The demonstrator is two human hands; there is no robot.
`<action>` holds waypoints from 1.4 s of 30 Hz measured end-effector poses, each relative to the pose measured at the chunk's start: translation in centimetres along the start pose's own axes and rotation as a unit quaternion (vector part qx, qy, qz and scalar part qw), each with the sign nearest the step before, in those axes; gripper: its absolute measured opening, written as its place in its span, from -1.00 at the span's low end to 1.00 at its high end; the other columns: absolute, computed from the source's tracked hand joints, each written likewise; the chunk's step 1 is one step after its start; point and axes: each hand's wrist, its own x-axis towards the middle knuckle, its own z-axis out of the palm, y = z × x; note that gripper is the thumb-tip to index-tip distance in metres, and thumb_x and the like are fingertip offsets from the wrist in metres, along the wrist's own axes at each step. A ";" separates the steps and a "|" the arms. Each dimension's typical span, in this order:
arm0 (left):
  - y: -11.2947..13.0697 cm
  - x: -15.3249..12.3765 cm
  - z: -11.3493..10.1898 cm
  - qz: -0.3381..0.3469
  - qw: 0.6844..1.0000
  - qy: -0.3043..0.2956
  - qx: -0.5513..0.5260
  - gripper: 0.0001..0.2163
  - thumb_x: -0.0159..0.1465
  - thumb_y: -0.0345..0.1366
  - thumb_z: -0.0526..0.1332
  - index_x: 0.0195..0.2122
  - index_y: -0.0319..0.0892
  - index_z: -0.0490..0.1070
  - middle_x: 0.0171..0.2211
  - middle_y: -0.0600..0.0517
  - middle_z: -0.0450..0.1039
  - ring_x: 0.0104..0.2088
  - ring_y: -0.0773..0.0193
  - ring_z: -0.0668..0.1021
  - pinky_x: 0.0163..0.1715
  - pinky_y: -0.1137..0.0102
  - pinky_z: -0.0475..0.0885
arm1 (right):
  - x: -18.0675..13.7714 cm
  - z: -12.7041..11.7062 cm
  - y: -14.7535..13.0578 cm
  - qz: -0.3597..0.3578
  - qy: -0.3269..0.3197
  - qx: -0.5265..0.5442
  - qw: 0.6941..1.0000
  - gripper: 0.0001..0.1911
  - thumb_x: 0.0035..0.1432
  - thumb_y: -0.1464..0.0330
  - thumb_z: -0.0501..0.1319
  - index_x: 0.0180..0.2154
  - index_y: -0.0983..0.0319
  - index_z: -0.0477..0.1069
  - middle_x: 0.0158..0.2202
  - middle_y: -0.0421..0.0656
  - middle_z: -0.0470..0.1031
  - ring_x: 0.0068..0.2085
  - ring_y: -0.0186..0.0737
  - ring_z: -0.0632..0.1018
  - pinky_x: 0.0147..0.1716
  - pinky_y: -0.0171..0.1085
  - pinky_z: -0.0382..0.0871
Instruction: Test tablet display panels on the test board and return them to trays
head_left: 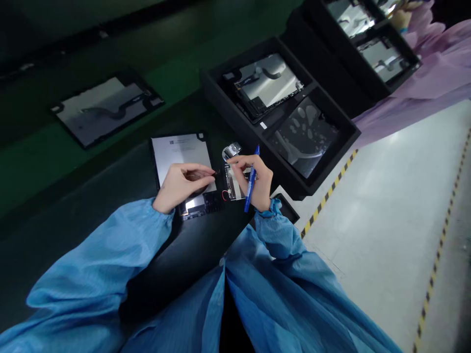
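On the dark bench, the left hand narrowly pinched a small black tab by a tablet panel at twelve o'clock; the right hand clasped a blue pen; foam trays stood at two.

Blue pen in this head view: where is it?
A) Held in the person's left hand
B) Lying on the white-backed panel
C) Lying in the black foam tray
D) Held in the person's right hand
D. The blue pen is clasped in the right hand, apart from the left hand.
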 end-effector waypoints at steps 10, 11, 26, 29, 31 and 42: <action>-1.1 0.9 3.1 0.141 0.926 -0.004 0.349 -0.85 0.24 -0.29 0.26 -0.26 -0.19 0.62 -0.30 -0.05 0.60 -0.34 0.17 0.57 -0.26 0.30 0.42 | -2.9 -0.3 4.6 0.148 -0.041 0.089 0.984 -0.92 0.32 0.30 0.17 -0.23 0.17 0.34 -0.21 -0.18 0.58 -0.17 -0.24 0.62 -0.05 -0.22 0.45; -1.2 1.0 3.2 0.143 0.923 -0.009 0.357 -0.85 0.24 -0.30 0.26 -0.26 -0.19 0.62 -0.28 -0.05 0.61 -0.32 0.16 0.58 -0.25 0.30 0.43 | -2.8 -0.4 4.5 0.148 -0.043 0.092 0.984 -0.92 0.32 0.30 0.17 -0.23 0.17 0.34 -0.22 -0.18 0.58 -0.17 -0.23 0.62 -0.05 -0.22 0.45; -1.4 1.1 3.6 0.139 0.897 -0.015 0.419 -0.85 0.26 -0.34 0.25 -0.26 -0.21 0.62 -0.27 -0.06 0.58 -0.28 0.14 0.59 -0.26 0.30 0.43 | -2.6 -0.8 4.0 0.150 -0.058 0.091 0.983 -0.91 0.31 0.30 0.16 -0.25 0.18 0.35 -0.26 -0.18 0.56 -0.20 -0.23 0.61 -0.08 -0.23 0.45; -1.2 1.1 3.8 0.127 0.901 -0.023 0.415 -0.85 0.25 -0.35 0.26 -0.24 -0.25 0.62 -0.26 -0.07 0.57 -0.28 0.14 0.60 -0.23 0.31 0.43 | -2.6 -0.9 3.9 0.155 -0.059 0.083 0.983 -0.91 0.31 0.30 0.15 -0.25 0.18 0.36 -0.27 -0.18 0.56 -0.20 -0.22 0.61 -0.07 -0.22 0.44; -1.2 1.0 3.9 0.118 0.901 -0.022 0.418 -0.85 0.25 -0.35 0.26 -0.23 -0.24 0.62 -0.24 -0.07 0.58 -0.27 0.14 0.60 -0.23 0.31 0.42 | -2.7 -0.8 3.9 0.156 -0.059 0.079 0.983 -0.91 0.31 0.31 0.15 -0.24 0.18 0.36 -0.27 -0.18 0.55 -0.21 -0.22 0.61 -0.08 -0.23 0.44; -1.9 1.1 4.1 0.137 0.894 -0.002 0.427 -0.85 0.25 -0.34 0.22 -0.26 -0.19 0.60 -0.26 -0.03 0.57 -0.28 0.16 0.60 -0.29 0.33 0.41 | -1.5 -1.0 4.3 0.131 -0.133 -0.027 0.982 -0.80 0.10 0.41 0.29 -0.19 0.17 0.37 -0.34 -0.27 0.45 -0.33 -0.31 0.48 -0.26 -0.33 0.34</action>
